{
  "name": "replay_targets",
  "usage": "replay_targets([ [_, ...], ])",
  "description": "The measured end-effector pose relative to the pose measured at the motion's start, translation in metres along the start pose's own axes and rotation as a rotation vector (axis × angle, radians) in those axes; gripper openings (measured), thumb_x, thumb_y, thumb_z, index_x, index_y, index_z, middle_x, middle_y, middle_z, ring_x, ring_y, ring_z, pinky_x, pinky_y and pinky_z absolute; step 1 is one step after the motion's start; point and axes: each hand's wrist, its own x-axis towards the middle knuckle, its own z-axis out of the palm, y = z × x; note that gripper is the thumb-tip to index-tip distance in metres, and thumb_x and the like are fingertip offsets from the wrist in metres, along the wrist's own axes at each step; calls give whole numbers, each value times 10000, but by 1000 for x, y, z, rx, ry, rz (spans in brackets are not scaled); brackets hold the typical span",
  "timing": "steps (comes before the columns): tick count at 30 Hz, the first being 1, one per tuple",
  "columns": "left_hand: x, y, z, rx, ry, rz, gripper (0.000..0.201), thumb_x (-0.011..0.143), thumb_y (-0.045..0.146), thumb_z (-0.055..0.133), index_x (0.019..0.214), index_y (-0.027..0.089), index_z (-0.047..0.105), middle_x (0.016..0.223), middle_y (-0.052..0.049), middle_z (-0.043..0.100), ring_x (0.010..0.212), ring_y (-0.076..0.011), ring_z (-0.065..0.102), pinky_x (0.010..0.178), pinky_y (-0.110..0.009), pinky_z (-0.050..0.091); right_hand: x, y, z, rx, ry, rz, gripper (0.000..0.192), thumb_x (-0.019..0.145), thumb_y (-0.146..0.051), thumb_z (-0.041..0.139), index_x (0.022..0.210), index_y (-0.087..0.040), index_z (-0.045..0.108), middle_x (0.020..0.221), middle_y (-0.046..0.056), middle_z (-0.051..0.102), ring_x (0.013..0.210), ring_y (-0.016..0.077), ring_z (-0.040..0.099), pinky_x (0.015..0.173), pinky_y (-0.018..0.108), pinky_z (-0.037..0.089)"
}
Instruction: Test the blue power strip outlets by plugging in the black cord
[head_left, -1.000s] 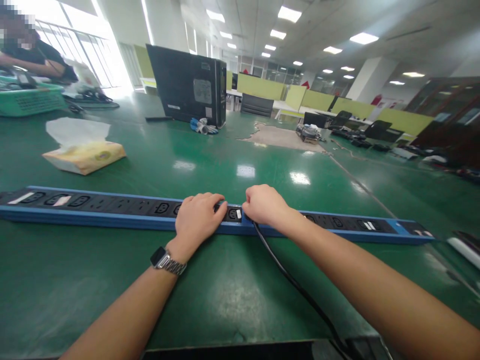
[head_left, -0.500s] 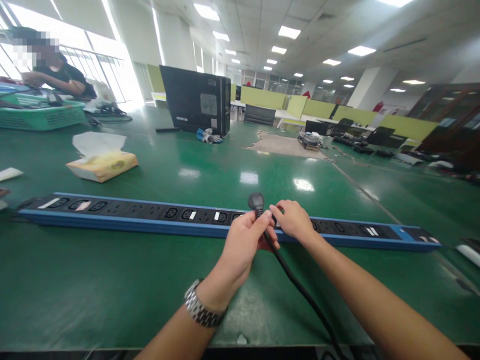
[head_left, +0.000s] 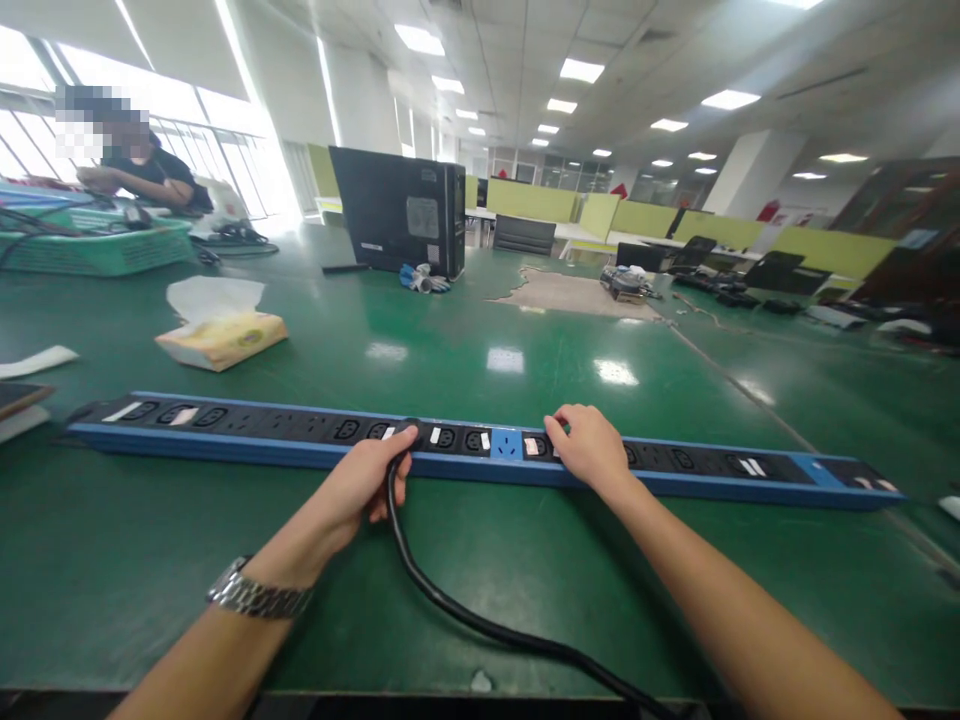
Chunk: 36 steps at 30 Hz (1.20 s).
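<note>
A long blue and black power strip (head_left: 262, 432) lies across the green table (head_left: 487, 560), left to right. My left hand (head_left: 360, 487) grips the plug end of a thick black cable (head_left: 450, 610) and holds it at a socket near the strip's middle; the plug itself is mostly hidden by my fingers. The cable curves back toward me and off the table's near edge. My right hand (head_left: 589, 447) rests flat on the strip to the right of a blue socket (head_left: 507, 444), fingers apart, holding nothing.
A tissue box (head_left: 221, 338) sits behind the strip at left. A black computer case (head_left: 397, 212) stands further back. At far left are a green basket (head_left: 97, 248) and a seated person (head_left: 142, 175). Papers (head_left: 30, 362) lie at the left edge.
The plug was lifted out of the strip by both hands, then carried left in my left hand and set down on a socket further left. My right hand went back onto the strip.
</note>
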Motion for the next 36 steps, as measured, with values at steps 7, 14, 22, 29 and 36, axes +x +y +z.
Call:
replay_targets([
  [7,-6,9,5,-28,42,88,494,776,575,548,492,182,452,356,17,422,297,-76,347,316,-184,184,0,2,1,37,83,31,371,947,-412,384,793,-211,655,851,48,693,827,173,583,682,279,321],
  [14,-26,26,68,63,-254,191,563,828,637,453,533,166,536,309,52,318,287,-55,243,350,-199,141,-1,4,-1,160,184,-39,438,971,-445,355,738,-202,636,793,42,678,810,163,567,723,264,332],
  [22,0,17,96,46,-373,23,512,863,558,419,547,169,526,286,71,269,260,-52,178,341,-198,78,-3,2,-1,102,153,-81,454,980,-456,336,747,-205,634,819,51,685,836,166,560,746,265,327],
  [29,0,10,103,91,-319,3,550,862,587,407,498,181,479,266,62,265,251,-56,170,341,-205,91,-3,4,-2,88,152,-98,458,980,-454,330,744,-201,630,823,54,689,839,169,564,749,266,333],
  [36,5,29,76,436,-126,317,589,884,598,327,543,174,553,380,3,455,354,-105,386,419,-239,295,-13,-39,-29,182,-42,0,511,921,-614,335,930,-240,684,856,61,717,815,201,631,677,282,385],
])
